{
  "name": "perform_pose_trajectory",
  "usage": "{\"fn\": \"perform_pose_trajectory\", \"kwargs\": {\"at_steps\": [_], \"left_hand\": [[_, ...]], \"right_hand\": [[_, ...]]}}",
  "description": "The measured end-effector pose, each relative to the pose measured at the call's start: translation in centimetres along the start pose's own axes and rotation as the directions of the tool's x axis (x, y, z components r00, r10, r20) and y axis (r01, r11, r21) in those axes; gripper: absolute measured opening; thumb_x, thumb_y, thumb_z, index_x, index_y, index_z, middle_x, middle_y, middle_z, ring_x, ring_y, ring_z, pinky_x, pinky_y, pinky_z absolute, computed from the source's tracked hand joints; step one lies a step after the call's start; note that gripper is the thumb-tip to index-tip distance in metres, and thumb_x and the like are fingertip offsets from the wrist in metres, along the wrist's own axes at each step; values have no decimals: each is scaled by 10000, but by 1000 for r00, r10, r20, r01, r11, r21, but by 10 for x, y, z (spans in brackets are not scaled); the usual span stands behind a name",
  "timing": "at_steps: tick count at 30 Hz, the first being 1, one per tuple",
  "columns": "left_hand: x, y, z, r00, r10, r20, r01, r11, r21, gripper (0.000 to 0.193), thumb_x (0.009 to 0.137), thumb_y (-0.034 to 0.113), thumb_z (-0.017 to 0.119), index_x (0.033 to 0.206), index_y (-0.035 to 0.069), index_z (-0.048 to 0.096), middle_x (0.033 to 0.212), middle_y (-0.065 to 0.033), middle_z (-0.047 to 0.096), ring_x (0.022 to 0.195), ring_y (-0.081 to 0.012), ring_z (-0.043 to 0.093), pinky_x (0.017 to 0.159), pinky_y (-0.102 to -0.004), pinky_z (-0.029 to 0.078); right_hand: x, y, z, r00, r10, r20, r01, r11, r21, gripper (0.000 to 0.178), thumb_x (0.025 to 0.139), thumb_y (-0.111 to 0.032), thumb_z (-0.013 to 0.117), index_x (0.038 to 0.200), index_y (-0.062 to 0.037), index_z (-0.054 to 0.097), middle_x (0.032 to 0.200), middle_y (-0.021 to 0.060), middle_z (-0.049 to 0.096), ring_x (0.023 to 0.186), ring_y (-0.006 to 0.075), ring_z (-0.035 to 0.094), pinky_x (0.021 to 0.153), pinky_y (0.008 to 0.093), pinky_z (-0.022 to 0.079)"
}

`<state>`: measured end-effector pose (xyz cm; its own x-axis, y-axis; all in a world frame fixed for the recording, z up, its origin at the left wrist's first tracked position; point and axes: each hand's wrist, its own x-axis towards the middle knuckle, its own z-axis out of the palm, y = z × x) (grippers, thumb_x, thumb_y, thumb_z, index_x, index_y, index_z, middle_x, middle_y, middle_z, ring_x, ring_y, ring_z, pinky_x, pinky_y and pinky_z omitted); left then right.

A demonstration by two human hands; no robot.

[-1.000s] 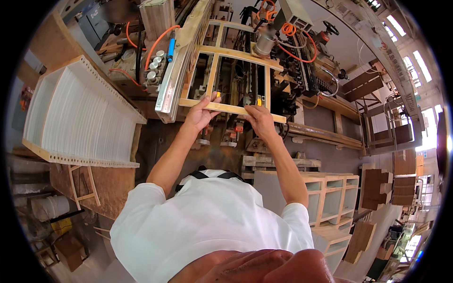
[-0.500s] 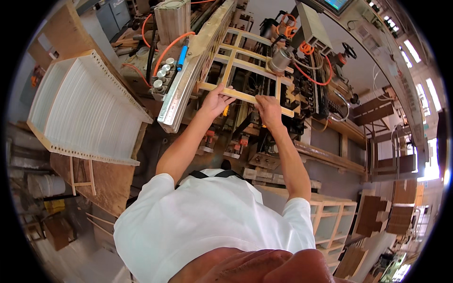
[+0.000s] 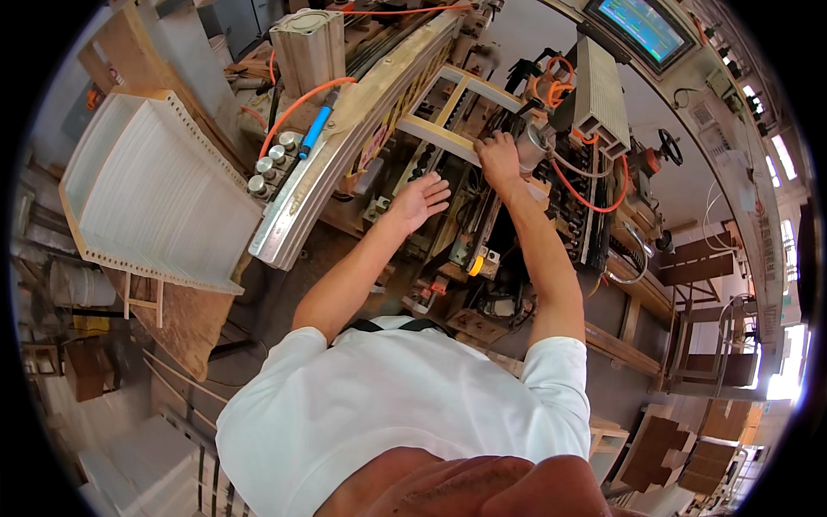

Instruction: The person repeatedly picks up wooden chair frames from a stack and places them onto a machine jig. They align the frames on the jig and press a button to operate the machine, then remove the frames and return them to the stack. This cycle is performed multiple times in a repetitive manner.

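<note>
A pale wooden frame with crossbars lies in the machine ahead of me, between the long metal rail and the cylinder. My right hand has its fingers bent over the frame's near bar, close beside the metal cylinder. The fingertips are partly hidden there. My left hand is off the frame, nearer to me, palm turned up and fingers stretched out. It holds nothing and hovers above the machine's dark bed.
At left a tall stack of white-edged drilled strips stands on a brown board. A long metal rail carries a blue pen-like tool and silver knobs. Orange hoses and a screen are at far right.
The frame has moved farther from me into the machine. My left hand has let go of its near bar and opened. My right hand has moved forward with the frame. The view has shifted.
</note>
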<state>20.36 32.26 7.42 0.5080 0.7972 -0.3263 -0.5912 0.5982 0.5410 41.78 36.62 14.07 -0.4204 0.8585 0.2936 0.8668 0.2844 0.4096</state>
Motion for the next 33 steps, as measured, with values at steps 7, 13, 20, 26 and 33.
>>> {"fn": "perform_pose_trajectory", "kwargs": {"at_steps": [7,13,20,26,33], "left_hand": [[94,-22,18,996,-44,-83,36,994,-100,619,934,409,562,1330,-18,354,1433,-214,359,1342,-335,349,1091,-490,307],[122,-20,35,985,160,57,-124,905,-408,808,945,590,420,1489,55,155,1506,-181,241,1364,-329,289,1096,-495,268],[69,-47,31,979,130,-159,-184,895,-407,603,943,449,538,1296,-12,373,1208,-161,420,1142,-323,447,1077,-474,327],[-20,-81,5,989,86,-118,-128,898,-420,336,956,342,545,1011,12,504,882,-74,428,830,-242,464,909,-425,446],[-184,-112,-20,998,-43,-38,25,924,-382,274,944,313,569,1023,52,554,880,-43,506,953,-251,533,929,-415,435]], "right_hand": [[6,3,23,992,59,112,-71,992,101,154,745,-87,630,887,-29,631,930,159,694,939,289,643,855,390,435],[25,0,20,983,35,183,-80,966,245,123,746,-95,621,851,-30,615,793,175,690,804,330,671,824,456,461],[23,4,26,989,1,148,-37,969,244,157,724,-58,632,873,-8,617,809,190,687,976,333,635,843,460,458],[28,6,24,963,-42,266,-29,966,257,161,726,-62,642,878,-12,624,771,167,676,816,331,655,804,475,443],[32,-1,33,959,-68,275,3,973,230,156,760,-139,654,818,2,617,779,194,670,768,345,662,706,464,483]]}}
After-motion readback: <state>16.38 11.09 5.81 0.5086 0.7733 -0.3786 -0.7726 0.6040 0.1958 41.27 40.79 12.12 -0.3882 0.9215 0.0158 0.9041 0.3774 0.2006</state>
